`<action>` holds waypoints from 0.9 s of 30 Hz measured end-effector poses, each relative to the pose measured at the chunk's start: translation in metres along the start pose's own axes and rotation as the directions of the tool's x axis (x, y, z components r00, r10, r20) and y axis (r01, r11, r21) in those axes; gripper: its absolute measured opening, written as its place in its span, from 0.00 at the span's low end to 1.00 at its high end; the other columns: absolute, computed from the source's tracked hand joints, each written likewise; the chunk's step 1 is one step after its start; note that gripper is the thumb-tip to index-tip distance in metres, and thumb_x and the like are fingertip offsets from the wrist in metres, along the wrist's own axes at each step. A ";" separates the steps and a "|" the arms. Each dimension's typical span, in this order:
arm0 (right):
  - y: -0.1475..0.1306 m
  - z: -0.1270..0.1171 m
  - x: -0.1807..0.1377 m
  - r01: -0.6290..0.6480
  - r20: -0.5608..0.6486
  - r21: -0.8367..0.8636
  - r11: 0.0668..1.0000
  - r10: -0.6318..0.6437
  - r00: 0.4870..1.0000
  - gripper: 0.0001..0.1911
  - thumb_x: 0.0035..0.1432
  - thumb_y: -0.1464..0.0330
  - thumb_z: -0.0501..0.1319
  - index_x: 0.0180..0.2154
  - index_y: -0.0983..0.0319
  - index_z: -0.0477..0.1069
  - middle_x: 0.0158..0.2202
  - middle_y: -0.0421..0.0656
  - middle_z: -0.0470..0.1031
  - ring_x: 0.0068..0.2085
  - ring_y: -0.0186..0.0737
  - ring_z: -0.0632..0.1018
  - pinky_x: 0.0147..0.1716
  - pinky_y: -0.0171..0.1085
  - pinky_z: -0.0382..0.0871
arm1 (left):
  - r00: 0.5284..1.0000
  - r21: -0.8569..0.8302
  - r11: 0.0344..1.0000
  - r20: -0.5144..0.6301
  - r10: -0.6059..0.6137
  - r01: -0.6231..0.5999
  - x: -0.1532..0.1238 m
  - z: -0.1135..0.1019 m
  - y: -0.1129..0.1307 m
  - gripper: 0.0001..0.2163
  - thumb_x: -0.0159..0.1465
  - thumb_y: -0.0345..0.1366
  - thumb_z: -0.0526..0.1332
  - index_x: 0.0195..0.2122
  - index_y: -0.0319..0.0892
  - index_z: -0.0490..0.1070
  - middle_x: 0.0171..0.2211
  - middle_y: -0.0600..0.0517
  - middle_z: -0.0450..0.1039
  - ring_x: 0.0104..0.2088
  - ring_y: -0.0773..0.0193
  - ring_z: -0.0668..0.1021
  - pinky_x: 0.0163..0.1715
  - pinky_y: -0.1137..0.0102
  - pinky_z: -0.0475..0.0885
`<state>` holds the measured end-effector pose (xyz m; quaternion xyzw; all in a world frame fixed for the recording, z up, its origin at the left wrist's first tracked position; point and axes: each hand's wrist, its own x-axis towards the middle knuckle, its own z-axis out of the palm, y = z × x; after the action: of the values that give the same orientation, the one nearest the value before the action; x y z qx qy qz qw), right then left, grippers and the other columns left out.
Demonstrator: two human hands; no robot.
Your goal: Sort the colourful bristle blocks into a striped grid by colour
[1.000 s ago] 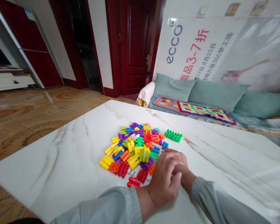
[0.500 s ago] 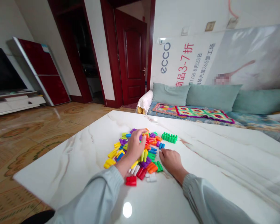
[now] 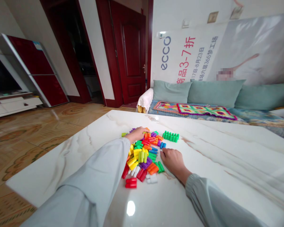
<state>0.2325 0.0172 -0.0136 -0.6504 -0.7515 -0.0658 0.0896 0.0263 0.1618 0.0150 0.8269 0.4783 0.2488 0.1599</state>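
My left hand [image 3: 137, 134] reaches over the far side of a heap of bright plastic blocks shaped like joined finger-like pegs. Its fingers are stretched out to the right, the tips at an orange block [image 3: 146, 129]. On the right of the heap my right hand [image 3: 173, 160] rests on the table, fingers curled in, their undersides hidden. Just beyond its fingertips lies a small blue block [image 3: 163, 145]. Near the heap's middle a yellow-green block [image 3: 143, 156] stands out. Green blocks [image 3: 170, 136] stand upright in a close group at the back right. My left sleeve covers the heap's left part.
The blocks lie on a white marble-patterned table [image 3: 217, 157]. Closest to me are a red block [image 3: 131, 183] and a white block [image 3: 151, 178]. Behind the table stands a sofa with green cushions [image 3: 215, 93]. A red fridge [image 3: 38, 69] is at the far left.
My left hand has moved farther out to the heap's far edge, and its forearm now lies across the left blocks. My right hand has stayed in place. The view has shifted slightly.
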 end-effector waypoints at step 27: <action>0.003 -0.006 -0.020 0.515 -0.447 0.667 0.539 -0.263 0.855 0.28 0.68 0.70 0.52 0.66 0.52 0.51 0.64 0.51 0.61 0.39 0.35 0.77 0.38 0.38 0.75 | 0.984 -0.869 0.495 -0.079 -0.163 0.012 -0.134 0.004 0.086 0.01 0.58 0.32 0.59 0.31 0.41 0.68 0.26 0.57 0.67 0.24 0.72 0.71 0.24 0.78 0.66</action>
<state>0.2387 -0.0028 -0.0119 -0.3455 -0.8105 0.1453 0.4502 0.0337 0.0027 0.0200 0.5893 0.3417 0.5074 0.5277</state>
